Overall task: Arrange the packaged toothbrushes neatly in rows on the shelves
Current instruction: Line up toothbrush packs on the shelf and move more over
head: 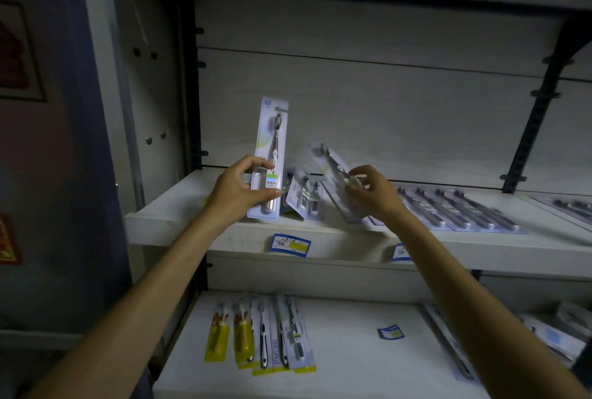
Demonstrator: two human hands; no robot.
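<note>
A: Two packs in hand, one each. Left hand [238, 188] grips a toothbrush pack [270, 158] upright, thumb under, fingers curled over the left edge near the price sticker. Pack's bottom edge sits at the front lip of the upper shelf [166, 222].

B: Why upright?

A: My guess — squaring it before laying it flat, or reading the label. Right hand [373, 195] pinches a second pack [333, 180] between thumb and fingertips; that one is tilted, top leaning left and back, blurred.

B: Rest of the stock?

A: A loose pack [304, 195] lies skewed between the hands. To the right, a flat row of packs [455, 211] is already lined up on the same shelf — likely the pattern to extend leftward. Lower shelf [352, 366] has a short row [259, 334] at its left, more packs at the far right.

B: Arm pose?

A: Both forearms reach up and forward, converging on the shelf's left part. Left wrist bent inward, palm facing right. Right wrist cocked, fingers bunched on the pack's lower part.

B: Progress?

A: Partial, I'd say. Left part of the upper shelf is still untidy.
</note>
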